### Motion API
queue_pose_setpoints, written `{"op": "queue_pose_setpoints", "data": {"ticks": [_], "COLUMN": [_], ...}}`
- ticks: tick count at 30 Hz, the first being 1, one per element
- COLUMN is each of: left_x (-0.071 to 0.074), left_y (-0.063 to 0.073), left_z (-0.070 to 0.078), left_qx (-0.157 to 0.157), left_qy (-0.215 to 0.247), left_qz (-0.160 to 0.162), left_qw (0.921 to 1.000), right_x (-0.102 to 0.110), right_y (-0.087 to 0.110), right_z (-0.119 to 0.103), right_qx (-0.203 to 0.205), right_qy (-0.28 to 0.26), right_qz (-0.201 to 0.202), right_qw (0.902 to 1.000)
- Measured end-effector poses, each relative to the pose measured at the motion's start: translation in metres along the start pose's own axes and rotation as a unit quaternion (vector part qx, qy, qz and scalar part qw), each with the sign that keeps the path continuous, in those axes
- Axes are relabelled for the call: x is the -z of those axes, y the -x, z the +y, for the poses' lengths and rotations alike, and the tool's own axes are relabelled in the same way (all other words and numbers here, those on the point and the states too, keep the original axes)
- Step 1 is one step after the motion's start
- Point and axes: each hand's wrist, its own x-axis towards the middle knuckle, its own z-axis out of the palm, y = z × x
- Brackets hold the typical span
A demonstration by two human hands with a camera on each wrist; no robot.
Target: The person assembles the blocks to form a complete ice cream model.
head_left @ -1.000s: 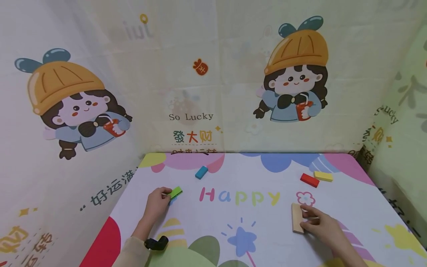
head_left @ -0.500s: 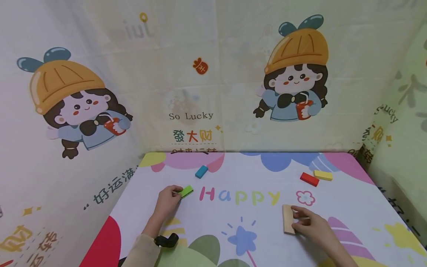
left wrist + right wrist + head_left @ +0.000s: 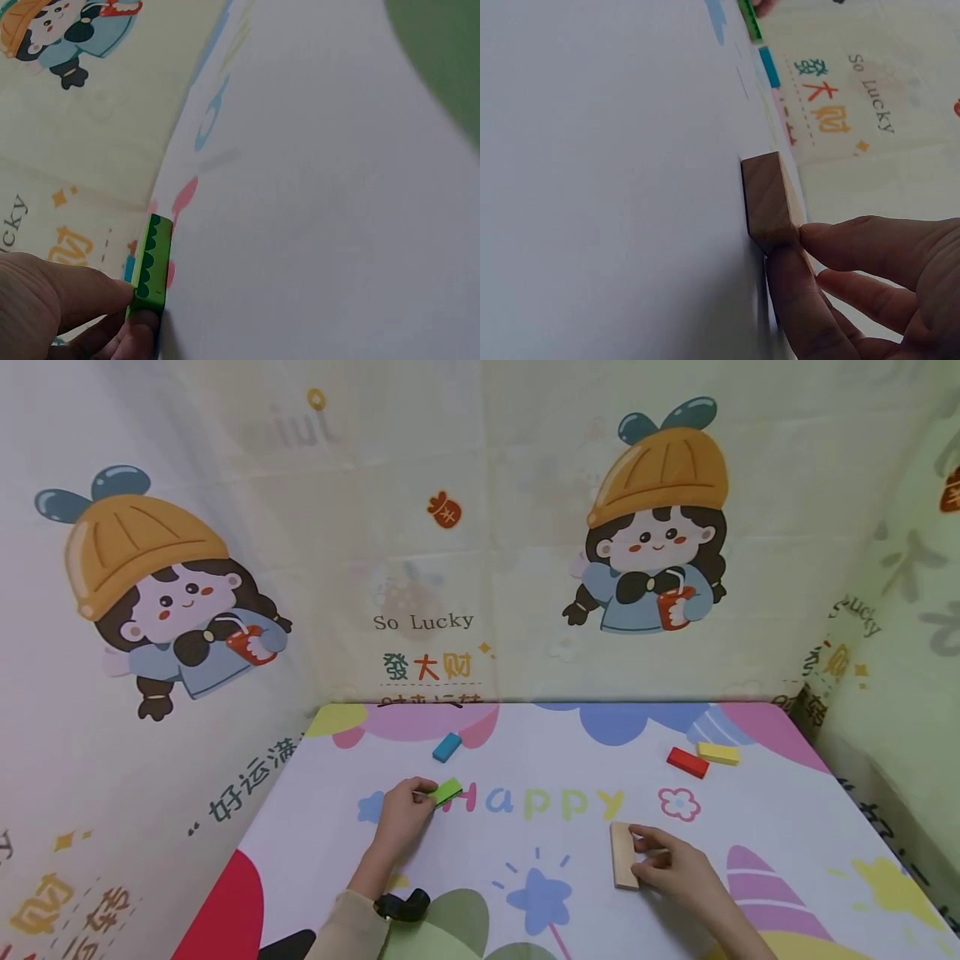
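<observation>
My left hand point(image 3: 405, 817) pinches a small green block point(image 3: 448, 792) between thumb and fingers, over the letter H of the printed "Happy". In the left wrist view a dark scalloped pattern shows along one side of the green block point(image 3: 152, 259). Across the table, my right hand point(image 3: 675, 870) grips a plain wooden block point(image 3: 623, 857) by its right side, its long side pointing away from me. The right wrist view shows the thumb and fingers at the near end of the wooden block point(image 3: 766, 196), close over the white tabletop.
A blue block point(image 3: 447, 747) lies at the back left, beyond the green one. At the back right a red block point(image 3: 687, 762) and a yellow block point(image 3: 718, 753) lie side by side. A printed cloth wall point(image 3: 525, 610) borders the table's point(image 3: 570, 852) far edge.
My left hand has moved right with the green block, from left of the lettering to the H. My right hand has carried the wooden block left, narrowing the gap between them.
</observation>
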Motion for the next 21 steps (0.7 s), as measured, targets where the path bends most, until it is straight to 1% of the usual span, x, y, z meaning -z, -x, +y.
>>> {"op": "queue_pose_setpoints", "data": {"ticks": [5,9,16,21], "left_x": [-0.015,-0.026,-0.050,-0.066], "left_y": [-0.001,-0.003,-0.003,-0.002], "left_z": [0.011,0.020,0.038,0.049], "left_qx": [-0.009,-0.021,-0.038,-0.048], "left_qy": [0.003,0.000,0.007,0.009], "left_qz": [-0.024,-0.034,-0.041,-0.035], "left_qw": [0.9997,0.9992,0.9984,0.9982], "right_x": [-0.008,-0.015,-0.025,-0.030], "right_y": [0.003,0.004,0.005,0.009], "right_z": [-0.005,-0.009,-0.014,-0.016], "right_qx": [0.001,0.000,0.010,0.032], "right_qy": [-0.005,-0.015,-0.025,-0.038], "right_qz": [0.008,0.007,0.010,0.010], "right_qw": [1.0000,0.9999,0.9996,0.9987]}}
